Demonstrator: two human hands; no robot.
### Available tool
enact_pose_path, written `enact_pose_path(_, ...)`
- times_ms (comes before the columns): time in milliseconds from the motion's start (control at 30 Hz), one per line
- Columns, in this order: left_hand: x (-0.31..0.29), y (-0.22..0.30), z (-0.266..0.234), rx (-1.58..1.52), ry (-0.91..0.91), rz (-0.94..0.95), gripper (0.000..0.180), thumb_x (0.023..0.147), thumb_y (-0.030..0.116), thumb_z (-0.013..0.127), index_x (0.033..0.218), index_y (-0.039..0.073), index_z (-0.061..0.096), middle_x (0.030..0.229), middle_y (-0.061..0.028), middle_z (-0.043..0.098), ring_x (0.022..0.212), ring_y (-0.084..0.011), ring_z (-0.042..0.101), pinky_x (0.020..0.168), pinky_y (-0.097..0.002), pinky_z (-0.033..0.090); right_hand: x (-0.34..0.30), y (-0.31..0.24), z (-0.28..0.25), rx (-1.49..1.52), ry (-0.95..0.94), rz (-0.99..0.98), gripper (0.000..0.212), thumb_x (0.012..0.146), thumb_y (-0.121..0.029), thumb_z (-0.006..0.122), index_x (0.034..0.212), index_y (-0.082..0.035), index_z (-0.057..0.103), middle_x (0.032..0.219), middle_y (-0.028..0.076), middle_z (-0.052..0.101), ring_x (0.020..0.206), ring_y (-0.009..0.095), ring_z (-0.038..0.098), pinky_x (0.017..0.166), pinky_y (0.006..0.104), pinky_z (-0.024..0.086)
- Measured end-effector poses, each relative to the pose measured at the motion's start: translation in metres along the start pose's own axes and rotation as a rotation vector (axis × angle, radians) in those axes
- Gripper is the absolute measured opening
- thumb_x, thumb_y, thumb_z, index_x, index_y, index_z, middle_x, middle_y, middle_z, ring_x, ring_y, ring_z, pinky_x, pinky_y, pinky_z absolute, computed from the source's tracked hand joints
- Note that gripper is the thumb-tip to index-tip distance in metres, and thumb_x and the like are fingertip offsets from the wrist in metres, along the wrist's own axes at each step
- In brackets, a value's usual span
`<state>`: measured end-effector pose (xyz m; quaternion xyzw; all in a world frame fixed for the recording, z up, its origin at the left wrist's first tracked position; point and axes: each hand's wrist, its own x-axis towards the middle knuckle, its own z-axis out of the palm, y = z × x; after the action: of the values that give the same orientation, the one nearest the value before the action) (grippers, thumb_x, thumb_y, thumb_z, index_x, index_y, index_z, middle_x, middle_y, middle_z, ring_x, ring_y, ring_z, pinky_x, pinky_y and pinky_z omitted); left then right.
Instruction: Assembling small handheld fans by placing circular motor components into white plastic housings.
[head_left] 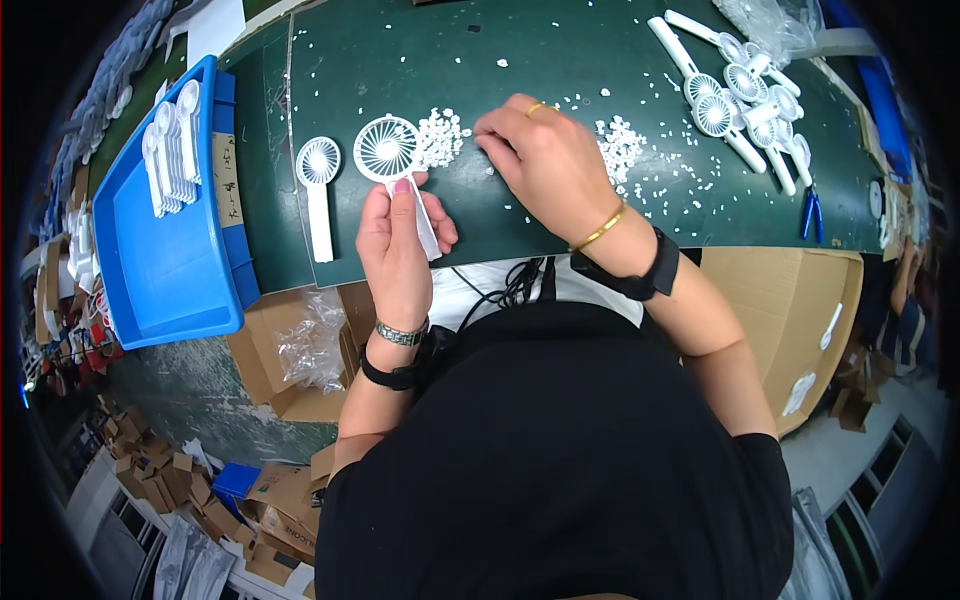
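My left hand is wrapped round the handle of a white handheld fan housing, its round grille lying toward the far side of the table. Just beyond my left hand's fan, a heap of small white plastic pieces touches or nearly touches the grille. Over the table to the right of that heap, my right hand is closed, thumb and fingertips together; anything between them is too small to make out. Another white fan part lies left of the held one, apart from it.
A blue tray at the left holds several stacked fan parts. More fan parts are piled at the far right, near blue-handled nippers. A second heap of white pieces and loose bits are scattered on the green table. Cardboard boxes stand below.
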<state>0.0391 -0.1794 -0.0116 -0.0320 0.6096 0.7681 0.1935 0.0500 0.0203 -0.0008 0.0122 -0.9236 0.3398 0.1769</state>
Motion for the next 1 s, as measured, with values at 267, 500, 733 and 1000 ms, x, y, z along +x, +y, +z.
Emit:
enact_pose_path(267, 0.004, -0.003, -0.001, 0.043, -0.035, -0.031, 0.028, 0.116, 0.026, 0.051, 0.123, 0.001, 0.062, 0.082, -0.0008, 0.064, 0.064, -0.0079, 0.06, 0.056, -0.0225, 0.044, 0.009, 0.006, 0.027, -0.148, -0.076, 0.03, 0.008, 0.094, -0.012, 0.074, 0.097, -0.004, 0.076, 0.095, 0.012, 0.071, 0.083, 0.037, 0.071, 0.073, 0.0469, 0.057)
enact_pose_path(500, 0.007, -0.003, 0.001, 0.033, -0.069, 0.019, 0.018, 0.111, 0.015, 0.061, 0.121, 0.0, 0.064, 0.084, 0.0011, 0.064, 0.066, -0.0041, 0.056, 0.057, -0.0204, 0.042, 0.006, 0.003, 0.014, 0.093, -0.112, 0.164, 0.014, 0.099, -0.014, 0.072, 0.106, -0.003, 0.076, 0.092, 0.009, 0.072, 0.075, 0.023, 0.07, 0.069, 0.0343, 0.056)
enact_pose_path(733, -0.001, 0.021, 0.024, 0.039, -0.155, 0.046, 0.016, 0.104, 0.006, 0.07, 0.118, -0.001, 0.067, 0.093, -0.0003, 0.069, 0.069, -0.0031, 0.056, 0.06, -0.0204, 0.046, -0.015, -0.015, -0.047, 1.179, -0.386, 0.826, 0.02, 0.104, -0.018, 0.071, 0.113, -0.002, 0.075, 0.091, 0.0, 0.07, 0.075, 0.008, 0.063, 0.068, 0.0247, 0.051)
enact_pose_path(1000, -0.007, 0.012, 0.037, 0.114, -0.246, 0.111, 0.024, 0.105, 0.01, 0.07, 0.126, -0.001, 0.068, 0.095, 0.0002, 0.071, 0.071, -0.0034, 0.058, 0.06, -0.019, 0.041, -0.034, -0.01, -0.057, 1.337, -0.371, 0.909, 0.021, 0.103, -0.02, 0.073, 0.114, -0.002, 0.075, 0.092, 0.0, 0.071, 0.074, 0.007, 0.062, 0.069, 0.0227, 0.05)
